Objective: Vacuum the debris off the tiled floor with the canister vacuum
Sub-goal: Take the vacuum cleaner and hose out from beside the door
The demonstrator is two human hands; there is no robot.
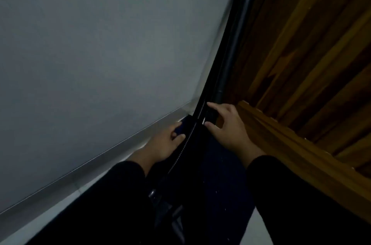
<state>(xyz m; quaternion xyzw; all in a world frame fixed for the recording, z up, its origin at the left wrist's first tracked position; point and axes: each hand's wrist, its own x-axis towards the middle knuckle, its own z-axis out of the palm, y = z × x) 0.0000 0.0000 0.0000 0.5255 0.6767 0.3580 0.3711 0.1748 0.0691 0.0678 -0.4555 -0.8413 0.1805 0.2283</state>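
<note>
- In a dim corner between a grey wall (100, 44) and a wooden door (311, 54), a person in black sleeves reaches forward with both hands.
- The right hand (226, 124) is half open, thumb and forefinger spread around the lower end of a black vacuum tube (230, 54); the fingertips touch it, but whether they truly clasp it cannot be told.
- The tube rises steeply along the gap between wall and door, out of the top of the view.
- The left hand (166, 142) lies lower, just beside the wall's pale skirting (120, 142), its fingers curled over the edge of a dark blue object (183, 126).
- A thin ribbed hose (188, 134) runs down between the two hands.
- Pale tiled floor (259, 224) shows at the bottom edge; the canister itself is lost in shadow.
</note>
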